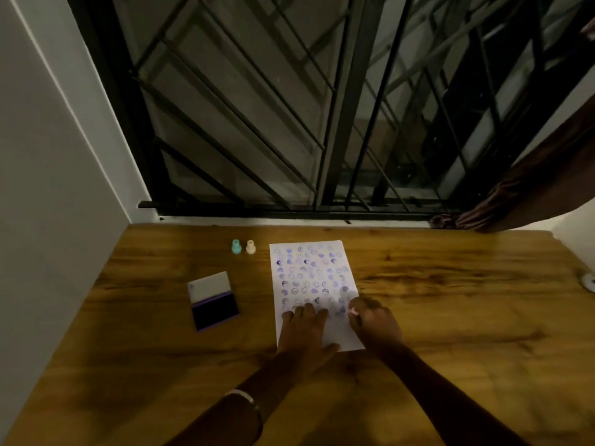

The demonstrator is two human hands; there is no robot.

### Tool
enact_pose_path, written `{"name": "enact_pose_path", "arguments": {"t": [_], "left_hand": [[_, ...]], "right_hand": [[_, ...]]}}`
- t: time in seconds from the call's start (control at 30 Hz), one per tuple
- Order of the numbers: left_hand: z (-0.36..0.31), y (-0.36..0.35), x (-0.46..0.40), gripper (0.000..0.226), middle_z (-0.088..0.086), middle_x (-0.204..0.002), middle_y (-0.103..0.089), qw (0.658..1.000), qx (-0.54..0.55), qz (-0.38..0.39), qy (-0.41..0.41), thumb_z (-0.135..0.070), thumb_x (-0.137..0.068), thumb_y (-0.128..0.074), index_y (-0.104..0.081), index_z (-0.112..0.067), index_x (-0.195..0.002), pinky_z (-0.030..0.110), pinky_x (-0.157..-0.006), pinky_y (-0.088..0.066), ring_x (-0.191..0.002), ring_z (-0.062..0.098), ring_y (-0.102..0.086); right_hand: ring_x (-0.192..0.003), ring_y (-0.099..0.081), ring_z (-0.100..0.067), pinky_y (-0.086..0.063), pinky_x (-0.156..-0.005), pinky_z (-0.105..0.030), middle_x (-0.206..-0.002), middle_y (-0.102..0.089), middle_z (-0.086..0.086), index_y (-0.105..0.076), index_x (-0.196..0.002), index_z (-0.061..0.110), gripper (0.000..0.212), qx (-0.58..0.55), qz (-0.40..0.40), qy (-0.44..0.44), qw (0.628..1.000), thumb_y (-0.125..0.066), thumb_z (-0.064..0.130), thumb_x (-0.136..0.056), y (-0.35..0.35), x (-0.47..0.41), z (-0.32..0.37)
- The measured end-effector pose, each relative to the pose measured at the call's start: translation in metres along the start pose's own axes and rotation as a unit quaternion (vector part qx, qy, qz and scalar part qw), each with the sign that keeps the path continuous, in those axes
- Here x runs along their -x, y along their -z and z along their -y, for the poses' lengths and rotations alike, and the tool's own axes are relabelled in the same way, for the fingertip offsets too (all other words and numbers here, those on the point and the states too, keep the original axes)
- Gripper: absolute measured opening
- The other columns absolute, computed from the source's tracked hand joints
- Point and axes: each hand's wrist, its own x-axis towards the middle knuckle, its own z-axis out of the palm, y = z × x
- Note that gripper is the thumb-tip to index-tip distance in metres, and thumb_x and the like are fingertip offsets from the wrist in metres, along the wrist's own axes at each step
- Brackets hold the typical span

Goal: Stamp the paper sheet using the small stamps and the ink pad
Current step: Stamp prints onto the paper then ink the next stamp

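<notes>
Both forearms reach in from the bottom of the frame. The left hand (304, 333) lies flat, palm down, fingers spread. Just right of it, the right hand (375, 323) is curled in a closed grip, knuckles up.

A white paper sheet (314, 284) lies flat on the wooden desk I am working at, covered almost to its near end in rows of purple and blue prints. To its left the ink pad (213, 300) sits open, pale lid folded back, dark purple pad facing up. Beyond the pad, just off the sheet's far left corner, two small stamps stand upright side by side: a teal stamp (236, 246) and a cream stamp (250, 246). A pink stamp (353, 311) shows at the sheet's right edge.
</notes>
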Motion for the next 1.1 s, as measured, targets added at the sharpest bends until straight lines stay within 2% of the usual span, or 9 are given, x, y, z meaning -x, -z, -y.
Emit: {"name": "enact_pose_path", "arguments": {"t": [0.17,0.33,0.5,0.7,0.77,0.9,0.97,1.03,1.1], "left_hand": [[0.000,-0.002,-0.002,0.074,0.013,-0.142,-0.038,1.000,-0.021,0.011,0.001,-0.069,-0.080,-0.045,-0.033,-0.024,-0.136,0.054,-0.110,-0.030,-0.128,0.034,-0.037],[0.000,-0.005,-0.003,0.072,0.013,-0.139,-0.039,1.000,-0.023,0.008,0.004,-0.069,-0.079,-0.044,-0.034,-0.023,-0.134,0.054,-0.108,-0.031,-0.127,0.033,-0.037],[0.000,-0.006,-0.003,0.073,0.011,-0.137,-0.041,1.000,-0.014,0.001,0.004,-0.069,-0.078,-0.045,-0.033,-0.024,-0.134,0.054,-0.108,-0.031,-0.125,0.032,-0.038],[-0.003,-0.003,-0.001,0.074,0.011,-0.140,-0.038,1.000,-0.021,0.009,0.005,-0.069,-0.080,-0.043,-0.031,-0.022,-0.137,0.053,-0.108,-0.030,-0.128,0.032,-0.036],[-0.003,0.000,-0.001,0.075,0.011,-0.141,-0.037,1.000,-0.023,0.015,0.004,-0.068,-0.081,-0.043,-0.032,-0.022,-0.138,0.053,-0.109,-0.030,-0.129,0.032,-0.035],[-0.004,0.003,0.001,0.074,0.012,-0.139,-0.039,0.999,-0.031,0.021,0.011,-0.067,-0.080,-0.047,-0.035,-0.020,-0.136,0.053,-0.108,-0.031,-0.126,0.033,-0.038],[-0.004,0.005,0.001,0.074,0.011,-0.139,-0.039,0.999,-0.015,0.025,0.021,-0.066,-0.081,-0.048,-0.034,-0.020,-0.137,0.054,-0.109,-0.030,-0.127,0.032,-0.038],[-0.003,0.008,0.003,0.073,0.009,-0.141,-0.039,0.998,0.035,0.017,0.043,-0.062,-0.084,-0.047,-0.029,-0.020,-0.142,0.051,-0.111,-0.031,-0.129,0.030,-0.038],[-0.001,0.013,0.004,0.061,0.005,-0.138,-0.044,0.988,0.126,-0.033,0.077,-0.052,-0.090,-0.046,-0.032,-0.020,-0.140,0.045,-0.109,-0.037,-0.127,0.025,-0.043]], "right_hand": [[-0.097,-0.062,-0.033,-0.051,-0.076,-0.038,-0.105,-0.067,-0.015,-0.057,-0.106,0.012,0.021,0.001,0.004,0.006,1.000,-0.046,0.026,-0.096,-0.005,0.001,0.002],[-0.101,-0.060,-0.030,-0.049,-0.079,-0.035,-0.110,-0.064,-0.014,-0.055,-0.110,0.011,0.024,-0.001,0.047,0.002,0.999,-0.043,0.028,-0.098,-0.007,-0.006,0.000],[-0.097,-0.061,-0.030,-0.046,-0.074,-0.031,-0.104,-0.066,-0.013,-0.056,-0.101,0.012,0.019,-0.031,0.071,-0.014,0.997,-0.048,0.029,-0.096,-0.005,-0.012,-0.004],[-0.097,-0.063,-0.026,-0.053,-0.077,-0.034,-0.110,-0.065,-0.010,-0.054,-0.108,0.017,0.023,-0.016,0.088,-0.011,0.996,-0.049,0.035,-0.095,0.000,-0.013,-0.001],[-0.093,-0.063,-0.026,-0.053,-0.075,-0.035,-0.105,-0.066,-0.009,-0.055,-0.106,0.018,0.022,-0.007,0.087,-0.003,0.996,-0.048,0.036,-0.095,0.004,-0.014,-0.003],[-0.072,-0.063,-0.019,-0.053,-0.065,-0.033,-0.084,-0.068,-0.003,-0.060,-0.097,0.021,0.020,-0.080,0.029,-0.036,0.996,-0.045,0.035,-0.098,0.014,-0.011,-0.010],[-0.069,-0.063,-0.012,-0.056,-0.063,-0.030,-0.082,-0.067,0.003,-0.060,-0.097,0.025,0.015,-0.123,-0.012,-0.064,0.990,-0.047,0.034,-0.097,0.020,-0.011,-0.012],[-0.070,-0.062,-0.010,-0.056,-0.063,-0.031,-0.082,-0.065,0.006,-0.059,-0.096,0.027,0.011,-0.142,-0.029,-0.065,0.987,-0.050,0.034,-0.096,0.023,-0.012,-0.009],[-0.068,-0.060,-0.009,-0.054,-0.061,-0.029,-0.079,-0.064,0.005,-0.058,-0.093,0.027,0.008,-0.144,-0.037,-0.044,0.988,-0.052,0.031,-0.096,0.024,-0.013,-0.002]]}}
